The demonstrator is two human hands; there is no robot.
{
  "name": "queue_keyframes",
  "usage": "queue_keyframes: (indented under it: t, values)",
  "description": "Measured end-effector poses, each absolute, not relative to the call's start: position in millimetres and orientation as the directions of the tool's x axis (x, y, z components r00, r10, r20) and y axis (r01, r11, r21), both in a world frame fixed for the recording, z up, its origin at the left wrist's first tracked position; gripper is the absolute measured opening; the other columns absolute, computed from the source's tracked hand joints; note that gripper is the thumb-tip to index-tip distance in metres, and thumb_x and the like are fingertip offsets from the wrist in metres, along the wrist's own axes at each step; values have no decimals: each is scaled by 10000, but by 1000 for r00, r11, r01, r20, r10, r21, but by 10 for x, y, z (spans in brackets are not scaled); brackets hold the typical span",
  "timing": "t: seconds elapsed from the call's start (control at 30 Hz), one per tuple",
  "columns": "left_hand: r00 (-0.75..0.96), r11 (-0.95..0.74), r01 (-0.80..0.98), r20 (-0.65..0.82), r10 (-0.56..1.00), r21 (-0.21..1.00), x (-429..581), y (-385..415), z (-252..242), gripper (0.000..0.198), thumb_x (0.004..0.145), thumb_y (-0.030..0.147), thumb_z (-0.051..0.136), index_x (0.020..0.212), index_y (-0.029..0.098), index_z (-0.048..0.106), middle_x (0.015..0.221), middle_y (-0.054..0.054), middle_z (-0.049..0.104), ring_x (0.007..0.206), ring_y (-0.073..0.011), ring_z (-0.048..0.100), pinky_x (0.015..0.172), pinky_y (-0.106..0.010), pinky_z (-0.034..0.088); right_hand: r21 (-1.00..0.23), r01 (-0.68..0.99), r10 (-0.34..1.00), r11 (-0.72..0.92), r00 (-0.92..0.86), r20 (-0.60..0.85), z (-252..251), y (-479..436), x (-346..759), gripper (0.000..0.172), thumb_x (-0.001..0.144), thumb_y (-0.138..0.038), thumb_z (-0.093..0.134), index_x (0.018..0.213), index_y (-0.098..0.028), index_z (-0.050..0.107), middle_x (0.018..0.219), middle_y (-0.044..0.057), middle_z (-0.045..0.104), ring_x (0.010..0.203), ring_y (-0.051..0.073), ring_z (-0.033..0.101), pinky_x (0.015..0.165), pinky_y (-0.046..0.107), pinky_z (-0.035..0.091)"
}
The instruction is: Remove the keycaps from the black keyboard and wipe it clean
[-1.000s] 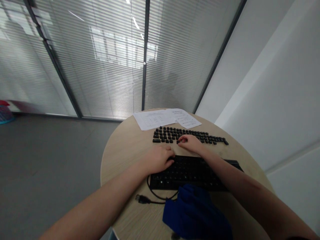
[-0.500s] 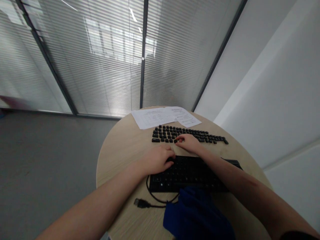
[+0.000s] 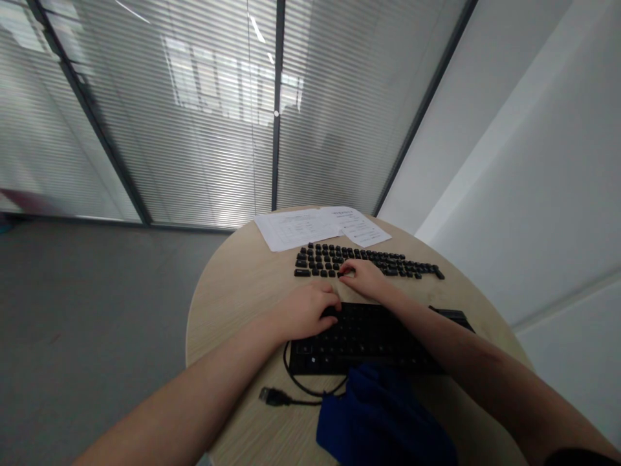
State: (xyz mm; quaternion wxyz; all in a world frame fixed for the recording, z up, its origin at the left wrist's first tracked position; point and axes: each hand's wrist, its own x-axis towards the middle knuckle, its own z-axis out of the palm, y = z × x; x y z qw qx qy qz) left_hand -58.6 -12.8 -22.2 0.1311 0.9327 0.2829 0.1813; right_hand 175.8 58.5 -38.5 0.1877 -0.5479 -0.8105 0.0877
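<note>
On the round table lies a black keyboard (image 3: pixel 363 336), its upper side partly covered by my arms. My left hand (image 3: pixel 310 309) holds its far left corner with curled fingers and the thumb on top. Beyond the keyboard, loose black keycaps (image 3: pixel 320 260) lie in rows. My right hand (image 3: pixel 363 278) reaches over to the front row, with thumb and index finger closed around a small black keycap (image 3: pixel 340 275); the fingers hide most of it.
White printed papers (image 3: pixel 301 228) lie at the table's far edge. A blue cloth (image 3: pixel 373 414) sits at the near side beside a USB plug (image 3: pixel 274 396) on a black cable. The wooden table (image 3: pixel 223 310) stands near a glass wall with blinds (image 3: pixel 208 149).
My right thumb and index finger have drawn closer together around the keycap in the front row. The left hand stays on the keyboard.
</note>
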Motion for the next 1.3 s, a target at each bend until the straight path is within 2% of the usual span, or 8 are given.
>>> queue_keyframes:
  t: [0.4, 0.5, 0.57, 0.7, 0.8, 0.87, 0.97, 1.3]
  values:
    - [768, -807, 468, 287, 573, 360, -597, -114, -245, 158, 842, 198, 720, 996, 215, 747, 989, -53, 681, 918, -240, 661, 833, -380, 537, -353, 851, 911, 389, -297, 288, -199, 484, 1763, 78, 874, -277, 706, 903, -221, 751, 948, 51, 779, 882, 223, 692, 825, 334, 511]
    - [770, -804, 469, 277, 575, 365, -600, -106, -234, 129, 836, 177, 710, 959, 204, 741, 978, -55, 673, 917, -232, 654, 835, -371, 535, -405, 810, 878, 423, -257, 403, -25, 308, 1907, 234, 963, -357, 578, 899, -214, 752, 930, 82, 759, 880, 242, 670, 844, 370, 504]
    - [773, -802, 468, 268, 575, 371, -597, -103, -220, 114, 832, 165, 700, 936, 196, 733, 976, -59, 669, 922, -232, 649, 835, -371, 532, -553, 715, 876, 428, -178, 448, 71, 141, 2038, 363, 1003, -446, 489, 914, -214, 754, 856, 81, 731, 807, 239, 658, 807, 379, 511]
    - [779, -814, 456, 280, 561, 360, -585, -84, -214, 120, 842, 189, 671, 945, 200, 732, 948, -57, 661, 920, -241, 637, 845, -393, 521, -874, 360, 937, 327, -2, 349, 159, -237, 2251, 557, 996, -632, 370, 848, -222, 717, 775, 78, 684, 707, 229, 633, 719, 384, 532]
    - [776, -810, 454, 283, 564, 371, -571, -60, -236, 156, 848, 216, 658, 987, 199, 729, 979, -64, 668, 950, -245, 637, 882, -406, 516, -957, 145, 963, 253, 60, 264, 123, -462, 2309, 591, 964, -702, 371, 776, -231, 675, 668, 57, 614, 665, 222, 611, 701, 383, 543]
    - [777, -802, 448, 271, 568, 396, -559, -49, -250, 195, 849, 220, 645, 1026, 191, 721, 1025, -73, 677, 979, -243, 639, 901, -400, 517, -987, 28, 986, 159, 51, 160, 59, -553, 2301, 601, 949, -735, 383, 738, -239, 650, 479, -13, 422, 483, 182, 475, 572, 351, 502]
    - [790, -790, 437, 237, 565, 430, -546, -46, -258, 256, 843, 192, 605, 1078, 180, 705, 1066, -80, 697, 1000, -232, 648, 920, -384, 519, -993, -115, 999, 29, -9, 30, -57, -605, 2231, 581, 919, -767, 445, 719, -248, 614, 397, -78, 216, 385, 149, 311, 450, 309, 419]
    - [773, -743, 488, 169, 612, 458, -641, -13, -258, 351, 804, 171, 560, 1122, 199, 704, 1076, -59, 754, 978, -208, 691, 917, -371, 530, -981, -186, 984, -48, -177, -15, -269, -645, 2076, 405, 803, -587, 756, 928, -225, 626, 560, -50, 580, 466, 131, 537, 443, 262, 479]
